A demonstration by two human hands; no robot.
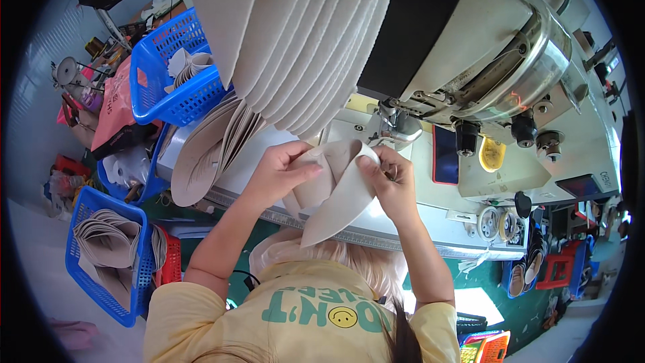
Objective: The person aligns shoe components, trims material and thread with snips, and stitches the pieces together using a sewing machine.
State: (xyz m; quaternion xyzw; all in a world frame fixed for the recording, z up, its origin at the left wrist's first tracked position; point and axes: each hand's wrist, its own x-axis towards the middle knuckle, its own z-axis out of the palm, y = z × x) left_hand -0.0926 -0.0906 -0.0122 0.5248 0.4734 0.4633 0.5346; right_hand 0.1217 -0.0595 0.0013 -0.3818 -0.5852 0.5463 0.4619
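A beige, curved piece that looks like a shoe upper (339, 212) is held at the table's front edge, below the machine head. My left hand (283, 173) pinches its left part between thumb and fingers. On the other side, my right hand (393, 185) grips the upper edge, thumb on the near face. Something small and dark shows at the right fingers, too small to name. The piece is folded over, with one pointed flap hanging toward me. Just behind it are the metal working parts (400, 128) of a white industrial sewing machine (463, 54).
Large beige pieces (302, 47) hang in a row above my left hand. More beige pieces (215, 148) lean on the table to the left. Blue baskets (178, 104) with similar pieces stand at the left. A phone-like dark slab (445, 154) and spools (489, 223) lie rightward.
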